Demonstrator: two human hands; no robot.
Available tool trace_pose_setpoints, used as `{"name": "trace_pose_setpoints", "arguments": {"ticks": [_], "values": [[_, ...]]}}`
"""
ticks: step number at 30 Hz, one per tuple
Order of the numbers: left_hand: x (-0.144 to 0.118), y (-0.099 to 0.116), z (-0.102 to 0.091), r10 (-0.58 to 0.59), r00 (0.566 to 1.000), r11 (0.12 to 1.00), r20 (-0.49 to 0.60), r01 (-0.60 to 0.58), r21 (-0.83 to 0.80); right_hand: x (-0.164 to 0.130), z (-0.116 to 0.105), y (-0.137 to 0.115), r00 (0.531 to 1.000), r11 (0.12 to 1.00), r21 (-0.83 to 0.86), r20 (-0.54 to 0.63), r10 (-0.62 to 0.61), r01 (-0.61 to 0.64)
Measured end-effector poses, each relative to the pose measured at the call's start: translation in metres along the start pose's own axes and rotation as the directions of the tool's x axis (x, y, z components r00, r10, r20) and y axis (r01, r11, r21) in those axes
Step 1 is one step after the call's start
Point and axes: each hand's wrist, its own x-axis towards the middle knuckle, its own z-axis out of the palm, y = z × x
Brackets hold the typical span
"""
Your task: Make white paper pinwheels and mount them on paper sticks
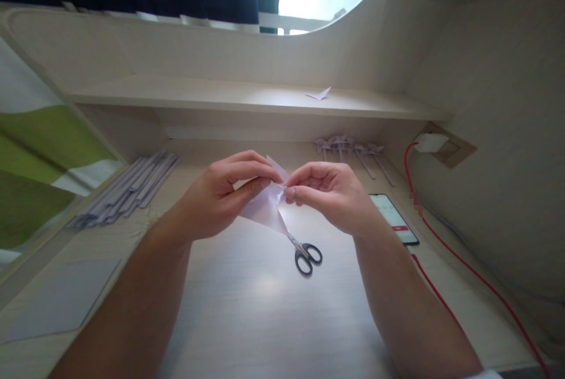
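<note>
Head view, looking down on a pale wooden worktop (265, 308). Left hand (220, 196) and right hand (329, 190) raised above it, fingertips meeting at the middle, both pinched narrow on one small folded piece of pale lilac paper (267, 205). Paper held between thumb and forefinger of each hand, one pointed corner hanging down towards the worktop, another corner poking up just behind the left fingers. Small black-handled scissors (306, 254) flat on the worktop just below the paper's lower tip, blades pointing up towards it, handles nearer the body; whether tip and blades touch, cannot tell. Bundle of long pale lilac paper strips (128, 190) lying well to the left, near the worktop's edge. Flat grey sheet (66, 299) at the near left corner. Row of finished lilac paper pinwheels on sticks (351, 152) at the back, beyond the right hand. Black smartphone (395, 219) with lit screen just right of the right wrist, joined to a red cable (463, 264) running along the right side up to a white charger plug (430, 142) in the wall. Small folded white paper scrap (318, 95) alone on the shelf (198, 96) above.
</note>
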Motion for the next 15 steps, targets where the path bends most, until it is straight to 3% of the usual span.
{"name": "trace_pose_setpoints", "arguments": {"ticks": [9, 15], "values": [[-0.0052, -0.0008, 0.0025, -0.085, 0.988, 0.996, -0.127, 0.083, -0.016, -0.0008, 0.0024, -0.0032, 1.0, 1.0, 0.024, -0.009, 0.004, -0.004], [-0.0047, -0.003, 0.0039, -0.079, 0.987, 0.997, -0.138, 0.075, -0.032, -0.0001, 0.0037, -0.0039, 1.0, 0.999, 0.053, 0.005, -0.005, 0.005]]}}
